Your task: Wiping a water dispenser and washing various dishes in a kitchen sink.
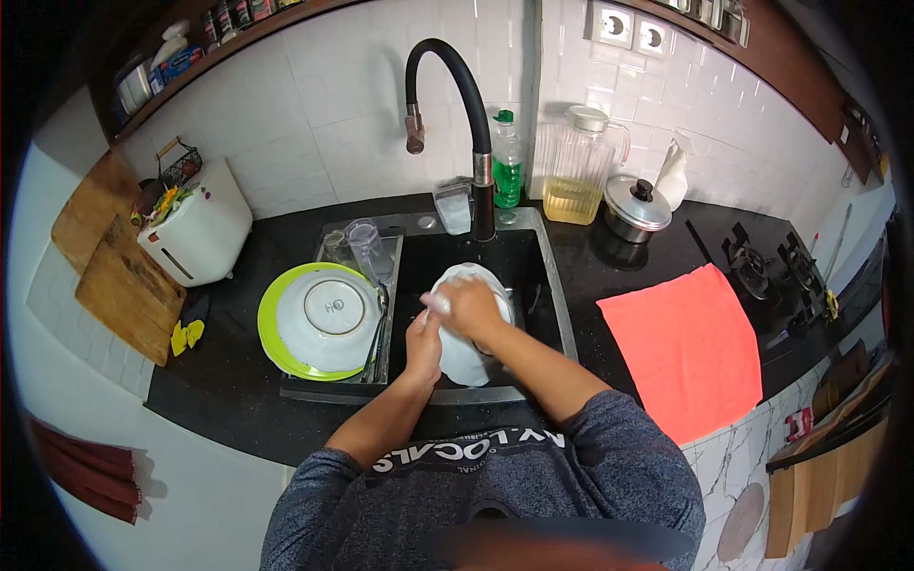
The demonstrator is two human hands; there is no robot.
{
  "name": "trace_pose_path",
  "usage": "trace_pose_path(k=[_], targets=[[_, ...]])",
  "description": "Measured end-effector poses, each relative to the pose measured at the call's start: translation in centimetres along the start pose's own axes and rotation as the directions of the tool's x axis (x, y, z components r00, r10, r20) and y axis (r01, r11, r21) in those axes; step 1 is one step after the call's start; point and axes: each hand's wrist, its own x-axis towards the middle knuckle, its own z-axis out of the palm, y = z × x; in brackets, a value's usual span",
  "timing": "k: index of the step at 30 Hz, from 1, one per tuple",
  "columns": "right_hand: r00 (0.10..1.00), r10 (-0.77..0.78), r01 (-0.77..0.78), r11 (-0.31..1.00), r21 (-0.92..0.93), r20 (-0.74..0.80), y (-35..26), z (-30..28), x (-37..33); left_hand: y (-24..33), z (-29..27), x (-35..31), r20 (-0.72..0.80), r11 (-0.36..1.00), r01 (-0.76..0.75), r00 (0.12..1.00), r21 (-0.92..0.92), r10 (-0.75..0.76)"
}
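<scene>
A white plate (466, 364) is held tilted over the black sink basin (524, 249). My left hand (424, 348) grips the plate's left edge, fingers closed on it. Across the plate's face lies my right hand (464, 306), smeared by motion; whether anything is under its fingers is hidden. Left of the basin, an upside-down white plate (295, 328) rests on a lime-green plate (268, 344) on the drainer. Clear glasses (367, 246) stand just behind these plates. Cutlery (379, 333) lies along their right side.
A black faucet (447, 57) arches over the sink. Behind stand a green soap bottle (506, 167), a pitcher (574, 171) and a lidded pot (638, 209). To the right lie a coral cloth (685, 347) and a stove (752, 271). A white toaster (200, 228) and cutting boards (129, 285) are left.
</scene>
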Motion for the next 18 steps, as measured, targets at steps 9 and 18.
trace_pose_path(k=[9,18], targets=[[0.938,0.319,-0.296,0.941,0.163,-0.138,2.7,1.4,-0.6,0.2,0.0,-0.1,0.031,0.998,0.031,0.999,0.058,-0.033],[0.862,0.500,-0.464,0.845,0.266,-0.083,3.6,1.6,-1.1,0.3,-0.3,-0.1,-0.012,0.998,0.050,0.999,0.039,-0.050]])
